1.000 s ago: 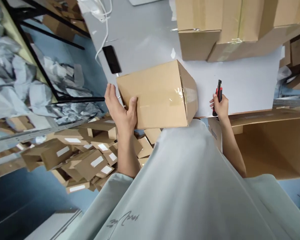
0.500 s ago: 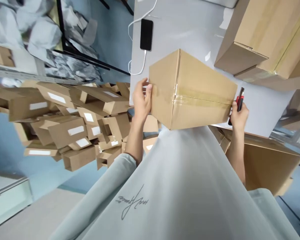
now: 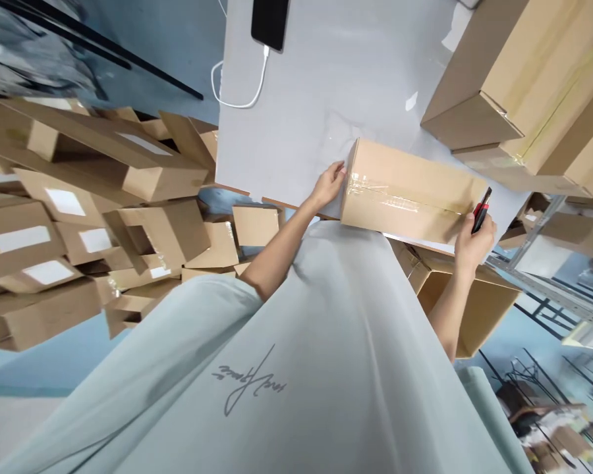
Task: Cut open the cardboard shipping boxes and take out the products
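A taped cardboard box (image 3: pixel 405 191) lies lengthwise on the table in front of me, its clear-taped seam facing up. At its left end is my left hand (image 3: pixel 329 184), fingers slightly bent and apart, with the fingertips at the box's edge; whether they press on it I cannot tell. My right hand (image 3: pixel 476 240) is closed around a black and red utility knife (image 3: pixel 481 214) at the box's right end. The knife points up and away from me. Part of its handle is hidden in my fingers.
The grey-white table (image 3: pixel 296 138) bears a phone (image 3: pixel 269 23) on a white cable. Larger taped boxes (image 3: pixel 514 85) stand at the right. Many opened cartons (image 3: pixel 163 224) are piled on the left. An open carton (image 3: pixel 489 309) sits below the table's right edge.
The box has come down from a tilted position and now lies flatter on the table, farther right. Both hands moved with it. My view has shifted toward the right.
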A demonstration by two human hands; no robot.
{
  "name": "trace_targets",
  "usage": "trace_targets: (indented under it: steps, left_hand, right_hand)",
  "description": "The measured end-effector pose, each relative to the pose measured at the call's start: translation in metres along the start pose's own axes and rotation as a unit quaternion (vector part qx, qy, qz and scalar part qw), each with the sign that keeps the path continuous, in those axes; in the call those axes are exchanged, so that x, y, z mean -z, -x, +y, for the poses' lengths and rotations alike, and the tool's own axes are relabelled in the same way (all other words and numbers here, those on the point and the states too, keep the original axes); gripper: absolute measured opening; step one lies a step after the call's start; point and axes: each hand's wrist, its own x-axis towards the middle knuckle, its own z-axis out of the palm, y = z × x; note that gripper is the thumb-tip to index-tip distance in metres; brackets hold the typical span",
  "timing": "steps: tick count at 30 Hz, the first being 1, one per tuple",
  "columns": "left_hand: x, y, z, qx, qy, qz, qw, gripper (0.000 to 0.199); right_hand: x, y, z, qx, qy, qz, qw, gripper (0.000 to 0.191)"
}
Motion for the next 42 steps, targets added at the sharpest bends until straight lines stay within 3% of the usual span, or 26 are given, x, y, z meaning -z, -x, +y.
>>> trace_targets:
  steps: [3,6,9,13,19,23,27,37,42]
  left_hand:
    - [0.026,0.016,0.021,-0.025,0.006,-0.003,1.0,0.091]
    - [0.049,0.04,0.059,-0.089,-0.011,-0.034,0.995,0.091]
    - [0.058,0.054,0.085,-0.126,-0.031,-0.085,0.988,0.097]
    - [0.054,0.052,0.085,-0.136,-0.023,-0.132,0.982,0.097]
    - [0.055,0.045,0.07,-0.12,-0.001,-0.184,0.975,0.101]
    - [0.056,0.048,0.069,-0.103,0.02,-0.195,0.975,0.102]
    - [0.054,0.051,0.069,-0.101,0.023,-0.199,0.974,0.101]
    - [0.052,0.053,0.067,-0.099,0.037,-0.21,0.972,0.094]
    - [0.056,0.049,0.069,-0.105,0.029,-0.229,0.967,0.1]
  right_hand:
    - [0.023,0.006,-0.023,0.03,-0.015,-0.02,0.999,0.05]
    - [0.042,0.01,-0.061,0.095,-0.056,-0.148,0.983,0.042]
    - [0.045,0.013,-0.106,0.212,-0.035,-0.257,0.942,0.035]
    - [0.036,0.014,-0.161,0.326,0.061,-0.35,0.876,0.039]
    - [0.033,0.007,-0.218,0.376,0.249,-0.399,0.798,0.047]
    - [0.034,0.005,-0.238,0.383,0.32,-0.412,0.762,0.047]
    - [0.032,0.007,-0.246,0.382,0.356,-0.413,0.746,0.05]
    - [0.031,0.014,-0.264,0.374,0.373,-0.433,0.73,0.05]
    - [0.026,0.018,-0.268,0.371,0.353,-0.431,0.743,0.053]
